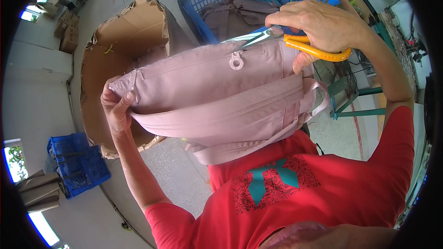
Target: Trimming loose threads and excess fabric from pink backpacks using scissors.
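Note:
A dusty-pink fabric bag (189, 87) with straps and a zip is stretched out in front of my chest. At its left corner, my left hand (116, 110) is closed, with thumb and fingers pinching the fabric. My right hand (318, 25) holds scissors (317, 50) with yellow-orange handles at the bag's upper right end. Its thumb touches the fabric there, and the fingers curl over the top. The metal blades point left along the upper edge, just above a round-holed zip pull (236, 61). Whether the blades touch the fabric, I cannot tell.
Behind the bag on the left stands a big, torn-edged cardboard box (104, 48). Beyond the bag, a blue plastic crate (196, 16) holds dark brownish fabric items (237, 16). Another blue crate (78, 163) is by the left wall. A green metal frame (364, 111) stands at the right.

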A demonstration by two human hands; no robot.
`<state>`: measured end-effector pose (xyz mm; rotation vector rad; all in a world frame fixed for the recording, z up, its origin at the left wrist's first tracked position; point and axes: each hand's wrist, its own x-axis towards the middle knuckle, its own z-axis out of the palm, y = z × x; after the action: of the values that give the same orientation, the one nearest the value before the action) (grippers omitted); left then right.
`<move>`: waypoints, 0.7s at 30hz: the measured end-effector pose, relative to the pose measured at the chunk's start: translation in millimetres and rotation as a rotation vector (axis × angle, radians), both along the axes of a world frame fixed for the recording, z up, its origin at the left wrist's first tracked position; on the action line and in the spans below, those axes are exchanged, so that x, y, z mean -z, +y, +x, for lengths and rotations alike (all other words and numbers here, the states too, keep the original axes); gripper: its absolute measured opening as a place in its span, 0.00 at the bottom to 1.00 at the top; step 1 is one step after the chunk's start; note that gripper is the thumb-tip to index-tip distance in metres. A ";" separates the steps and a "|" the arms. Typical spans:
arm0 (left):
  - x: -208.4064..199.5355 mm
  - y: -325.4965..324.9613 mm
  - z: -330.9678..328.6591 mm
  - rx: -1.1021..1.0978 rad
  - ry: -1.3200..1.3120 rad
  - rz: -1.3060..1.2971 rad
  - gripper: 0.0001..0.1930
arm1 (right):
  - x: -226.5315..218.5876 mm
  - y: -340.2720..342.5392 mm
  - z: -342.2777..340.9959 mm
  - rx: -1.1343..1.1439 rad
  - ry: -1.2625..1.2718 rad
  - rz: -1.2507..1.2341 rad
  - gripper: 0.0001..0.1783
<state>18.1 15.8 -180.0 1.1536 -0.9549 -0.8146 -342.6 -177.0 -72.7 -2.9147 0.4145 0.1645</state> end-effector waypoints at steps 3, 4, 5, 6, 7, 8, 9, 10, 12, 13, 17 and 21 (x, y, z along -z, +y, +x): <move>2.2 3.9 2.7 0.000 0.008 -0.004 0.22 | 1.9 -3.6 -1.9 -0.014 -0.016 -0.038 0.41; 3.0 5.0 3.6 -0.001 0.009 -0.003 0.22 | 3.5 -4.5 -2.1 -0.015 -0.015 -0.038 0.41; 4.0 6.0 4.1 -0.007 0.008 -0.008 0.22 | 6.2 -5.6 -2.3 -0.027 -0.044 -0.041 0.39; 5.2 6.8 4.3 -0.014 0.008 -0.012 0.22 | 8.3 -6.2 -1.9 -0.038 -0.073 -0.045 0.38; 6.9 7.1 4.4 -0.016 0.009 -0.012 0.22 | 9.5 -5.8 -1.0 -0.040 -0.072 -0.044 0.38; 8.9 7.5 5.0 -0.028 0.020 -0.007 0.22 | 10.7 -4.7 0.7 -0.009 -0.061 -0.018 0.35; 10.5 7.7 5.4 -0.040 0.031 -0.003 0.22 | 11.6 -4.2 2.2 0.022 -0.051 0.008 0.33; 11.5 7.7 5.5 -0.043 0.031 -0.002 0.22 | 12.4 -4.8 2.7 0.019 -0.051 0.009 0.33; 12.4 8.2 5.4 -0.030 0.040 -0.010 0.22 | 13.3 -5.5 1.7 -0.069 -0.128 -0.025 0.29; 12.8 8.3 5.7 -0.033 0.040 -0.010 0.22 | 13.6 -4.3 1.3 -0.072 -0.128 -0.025 0.29; 14.6 8.1 6.7 -0.035 0.052 -0.003 0.22 | 19.6 -4.1 0.3 -0.018 -0.134 0.017 0.27; 15.1 7.2 5.3 -0.039 0.065 -0.008 0.22 | 23.5 -5.3 -0.7 0.014 -0.147 0.081 0.26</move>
<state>23.3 23.0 -195.1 1.1294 -0.8789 -0.8108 -343.3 -182.3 -96.2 -2.8195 0.3949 -0.0343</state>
